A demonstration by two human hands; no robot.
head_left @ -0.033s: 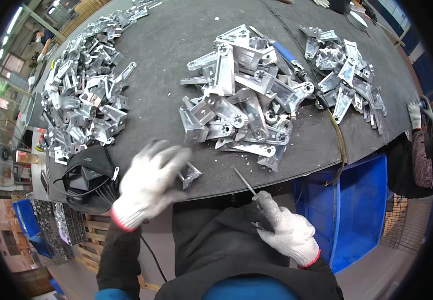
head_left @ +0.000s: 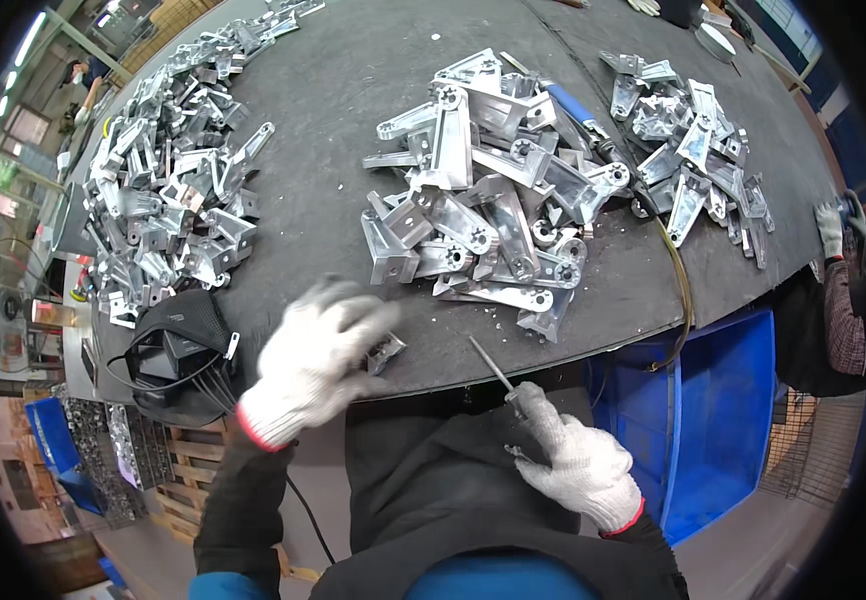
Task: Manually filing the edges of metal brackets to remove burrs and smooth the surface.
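My left hand [head_left: 315, 352], in a white knit glove with dark fingertips, hovers over the table's near edge. Its thumb and fingers are apart, slightly blurred. Just beyond the thumb side lies a single small metal bracket [head_left: 386, 352], partly hidden by that hand. My right hand [head_left: 585, 465], gloved likewise, is closed round the handle of a thin file [head_left: 491, 362], whose shaft points up and left over the table edge. A large heap of shiny metal brackets [head_left: 493, 205] lies ahead of both hands.
More brackets form a long pile [head_left: 168, 190] at left and a smaller one [head_left: 693, 140] at right. A blue-handled tool [head_left: 573, 108] with a hose borders the middle heap. A black bag [head_left: 178, 345] sits near left. Blue bins [head_left: 718, 420] stand below right; another person's gloved hand [head_left: 830, 230] is far right.
My left hand has shifted right and slightly up, nearer the single bracket, covering more of it. My right hand and the file have stayed almost still.
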